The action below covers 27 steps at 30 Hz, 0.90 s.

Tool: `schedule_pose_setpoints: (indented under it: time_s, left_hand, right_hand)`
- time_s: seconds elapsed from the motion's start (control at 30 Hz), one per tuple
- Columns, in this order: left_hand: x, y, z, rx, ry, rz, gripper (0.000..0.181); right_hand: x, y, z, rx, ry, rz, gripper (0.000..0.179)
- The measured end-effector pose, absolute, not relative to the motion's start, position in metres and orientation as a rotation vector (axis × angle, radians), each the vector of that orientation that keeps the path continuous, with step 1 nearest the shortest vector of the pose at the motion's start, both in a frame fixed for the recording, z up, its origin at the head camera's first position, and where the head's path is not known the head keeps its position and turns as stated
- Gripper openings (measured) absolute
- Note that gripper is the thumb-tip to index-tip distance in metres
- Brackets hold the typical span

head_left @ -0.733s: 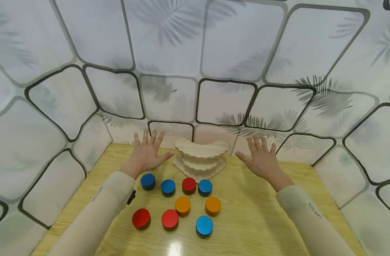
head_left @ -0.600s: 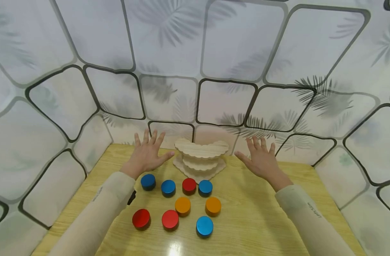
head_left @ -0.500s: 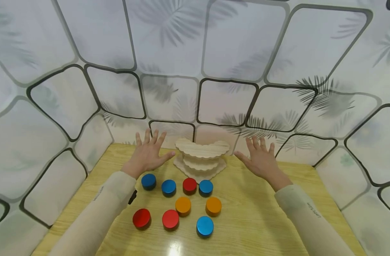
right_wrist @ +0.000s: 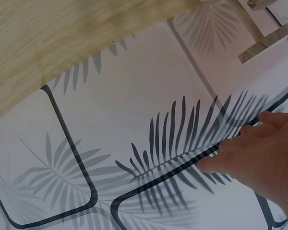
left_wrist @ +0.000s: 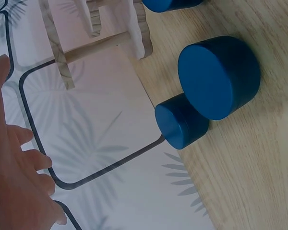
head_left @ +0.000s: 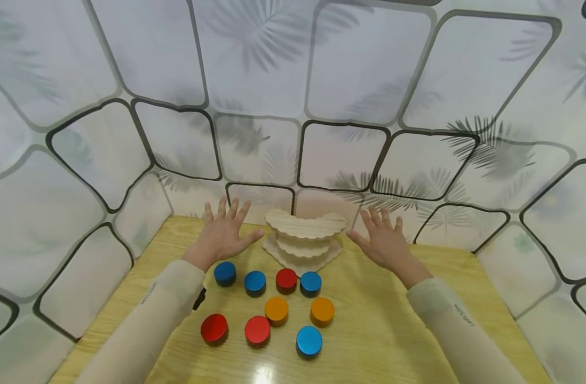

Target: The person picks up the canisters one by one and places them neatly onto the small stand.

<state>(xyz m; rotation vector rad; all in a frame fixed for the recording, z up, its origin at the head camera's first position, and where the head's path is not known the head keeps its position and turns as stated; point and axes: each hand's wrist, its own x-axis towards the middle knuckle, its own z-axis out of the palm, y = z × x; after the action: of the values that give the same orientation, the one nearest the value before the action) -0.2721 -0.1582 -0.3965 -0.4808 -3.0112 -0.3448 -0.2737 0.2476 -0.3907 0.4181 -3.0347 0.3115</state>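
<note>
My left hand [head_left: 218,237] is held up with its fingers spread and nothing in it, left of a tiered pale wooden stand [head_left: 305,226] with scalloped edges. To the stand's right, my right hand [head_left: 384,242] is likewise spread and holds nothing, its thumb pointing toward the stand. Short cylinders sit in front of the stand: several blue, among them one [head_left: 224,273] just below my left hand, three red, one [head_left: 286,281] nearest the stand, and two orange, one [head_left: 322,312] at the right. The left wrist view shows a blue cylinder [left_wrist: 218,79] up close.
Everything stands on a light wooden table [head_left: 394,341]. Behind and at both sides rises a pale patterned wall [head_left: 343,154] with dark outlines and leaf shapes. A small dark object [head_left: 199,299] shows at the left sleeve.
My right hand has shifted slightly left, toward the stand. My left hand has stayed nearly where it was. The cylinders and the stand remain in place; the head view has moved a little.
</note>
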Motion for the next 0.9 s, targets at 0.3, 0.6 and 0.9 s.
schedule_pose_setpoints:
  time_s: [0.3, 0.6, 0.9]
  left_hand:
    - [-0.265, -0.163, -0.405, -0.474, -3.000, -0.409, 0.089]
    - [-0.250, -0.177, -0.424, -0.482, -2.968, -0.524, 0.087]
    - [-0.232, -0.195, -0.446, -0.436, -2.955, -0.869, 0.090]
  right_hand:
    - [-0.280, 0.240, -0.403, 0.503, -3.022, 0.401, 0.072]
    - [-0.288, 0.231, -0.412, 0.529, -3.024, 0.429, 0.069]
    - [-0.296, 0.225, -0.426, 0.529, -3.021, 0.462, 0.069]
